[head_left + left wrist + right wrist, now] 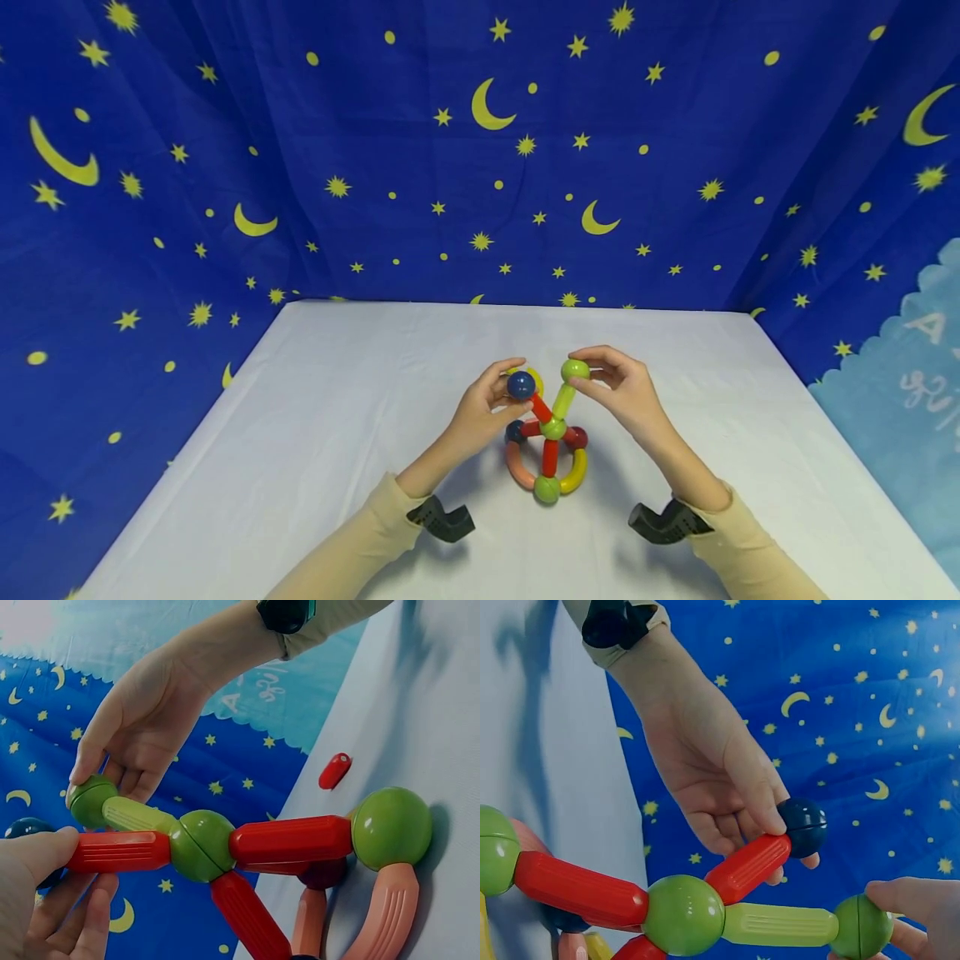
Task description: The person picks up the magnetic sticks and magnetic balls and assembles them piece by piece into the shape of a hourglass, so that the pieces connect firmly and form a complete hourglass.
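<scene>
My left hand [476, 414] pinches a red rod [748, 867] at its end, right where a dark blue ball [521, 385] joins it. The thumb and fingers of my right hand [628, 390] hold a green ball [575, 371] that tops a light green rod [564, 402]. Both rods rise in a V from a green middle ball [552, 428]. Below it, more red rods [550, 457] run down to a ring with a pink curved piece [519, 465], a yellow curved piece [576, 472] and a lower green ball [547, 489].
The toy stands on a white-covered table [360, 392]. A loose red piece [335, 771] lies on the table in the left wrist view. Another yellow curved piece [536, 379] shows behind the blue ball. Blue star-print cloth [495, 167] hangs around the back and sides.
</scene>
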{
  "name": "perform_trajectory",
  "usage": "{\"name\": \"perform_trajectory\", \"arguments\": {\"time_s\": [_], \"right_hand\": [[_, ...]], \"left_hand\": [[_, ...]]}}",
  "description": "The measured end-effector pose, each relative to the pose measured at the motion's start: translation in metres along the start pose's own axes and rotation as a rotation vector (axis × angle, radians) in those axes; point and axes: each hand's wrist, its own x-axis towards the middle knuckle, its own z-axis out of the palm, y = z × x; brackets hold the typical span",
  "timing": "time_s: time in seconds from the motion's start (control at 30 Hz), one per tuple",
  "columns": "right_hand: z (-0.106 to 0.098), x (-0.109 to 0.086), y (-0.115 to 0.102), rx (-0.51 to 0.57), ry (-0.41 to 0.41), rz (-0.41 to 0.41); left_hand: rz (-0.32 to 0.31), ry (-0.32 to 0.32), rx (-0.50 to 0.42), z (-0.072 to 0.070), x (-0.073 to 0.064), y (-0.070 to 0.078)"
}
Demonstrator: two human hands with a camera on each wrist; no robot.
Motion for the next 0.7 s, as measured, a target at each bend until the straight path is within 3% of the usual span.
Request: {"name": "perform_trajectory", "arguments": {"time_s": [0.33, 0.57, 0.7], "right_hand": [[-0.001, 0.001, 0.001, 0.018, -0.014, 0.044], [-0.001, 0.002, 0.002, 0.029, -0.023, 0.066], [0.0, 0.002, 0.002, 0.03, -0.021, 0.068]], "left_hand": [[-0.04, 0.062, -0.023, 0.002, -0.001, -0.002], [-0.068, 0.1, -0.133, 0.008, -0.001, -0.006], [-0.072, 0.122, -0.14, 0.011, -0.001, -0.008]]}}
